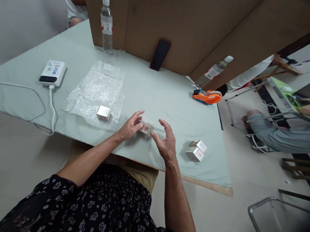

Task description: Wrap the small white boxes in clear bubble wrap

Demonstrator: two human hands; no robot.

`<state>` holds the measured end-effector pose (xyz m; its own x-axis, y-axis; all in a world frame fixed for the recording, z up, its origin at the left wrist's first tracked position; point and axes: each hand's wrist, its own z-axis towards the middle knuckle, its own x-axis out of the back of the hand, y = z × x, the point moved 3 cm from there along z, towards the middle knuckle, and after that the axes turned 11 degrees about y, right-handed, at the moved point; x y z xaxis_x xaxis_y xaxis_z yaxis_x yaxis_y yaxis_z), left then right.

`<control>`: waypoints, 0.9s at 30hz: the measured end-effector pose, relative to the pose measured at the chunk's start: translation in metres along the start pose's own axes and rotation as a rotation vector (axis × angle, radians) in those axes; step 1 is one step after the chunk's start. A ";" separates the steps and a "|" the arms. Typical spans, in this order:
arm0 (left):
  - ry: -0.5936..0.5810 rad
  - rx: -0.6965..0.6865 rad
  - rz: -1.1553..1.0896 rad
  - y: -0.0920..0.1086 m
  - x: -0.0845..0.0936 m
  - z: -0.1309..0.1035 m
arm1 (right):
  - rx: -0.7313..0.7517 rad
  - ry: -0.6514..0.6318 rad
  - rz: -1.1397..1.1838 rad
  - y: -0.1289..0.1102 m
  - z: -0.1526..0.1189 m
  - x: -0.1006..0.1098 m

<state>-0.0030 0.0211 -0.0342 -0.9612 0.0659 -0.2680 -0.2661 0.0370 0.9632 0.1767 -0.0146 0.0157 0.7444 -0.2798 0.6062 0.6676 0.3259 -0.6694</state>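
Small bubble-wrapped box (146, 127) sits near table's front edge, partly hidden by left hand (129, 127); print inside blurred thru crinkly clear wrap. Left fingers pinch its left end. Right hand (165, 142) just beside it, palm inward, fingers spread wide, gripping nothing; thin clear tape strip near fingertips, hard to make out. Bubble wrap sheet (93, 93) w/ cardboard box (103, 112) on it lies to the left. Two white boxes (196, 150) to the right.

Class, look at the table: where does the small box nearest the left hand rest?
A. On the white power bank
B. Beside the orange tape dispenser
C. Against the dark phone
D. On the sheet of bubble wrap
D: the small box sits on the bubble wrap, just beside the left hand, well apart from the other items.
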 end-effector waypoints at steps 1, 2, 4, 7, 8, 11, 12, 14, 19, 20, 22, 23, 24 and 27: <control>0.010 0.005 -0.012 0.000 0.001 0.000 | -0.007 -0.021 0.003 0.002 -0.003 -0.001; 0.021 0.010 -0.020 -0.001 0.001 0.000 | -0.007 -0.059 0.002 0.005 -0.005 -0.003; 0.040 0.022 -0.022 -0.002 0.002 0.000 | 0.010 -0.136 -0.014 0.008 -0.006 -0.009; 0.052 0.026 -0.019 -0.003 0.003 0.000 | 0.058 -0.178 -0.074 0.011 0.001 -0.015; 0.053 0.024 -0.021 -0.003 0.003 -0.001 | 0.072 -0.184 -0.094 0.011 0.004 -0.017; 0.058 0.021 -0.027 -0.004 0.002 0.000 | 0.109 -0.202 -0.127 0.011 0.015 -0.021; 0.064 0.022 -0.020 -0.004 0.002 0.000 | 0.123 -0.203 -0.126 0.011 0.018 -0.021; 0.076 0.015 -0.003 -0.005 0.002 0.000 | 0.157 -0.192 -0.104 0.010 0.024 -0.019; 0.050 -0.088 0.086 -0.004 -0.001 -0.005 | 0.164 -0.114 -0.056 0.026 0.054 0.011; 0.053 -0.124 0.138 -0.003 -0.001 -0.007 | 0.136 -0.091 -0.066 0.035 0.064 0.022; 0.063 -0.209 0.262 -0.001 -0.002 -0.010 | 0.035 -0.048 -0.091 0.061 0.086 0.045; 0.063 -0.253 0.322 0.000 -0.003 -0.011 | -0.042 -0.030 -0.105 0.076 0.097 0.057; 0.061 -0.293 0.373 0.001 -0.004 -0.012 | -0.129 -0.011 -0.113 0.093 0.107 0.068; 0.063 -0.371 0.474 0.002 -0.007 -0.013 | -0.350 0.087 -0.068 0.141 0.129 0.090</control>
<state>0.0019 0.0077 -0.0303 -0.9807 -0.0692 0.1828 0.1954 -0.3328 0.9225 0.3366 0.1224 0.0317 0.6865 -0.3710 0.6253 0.6673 -0.0202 -0.7445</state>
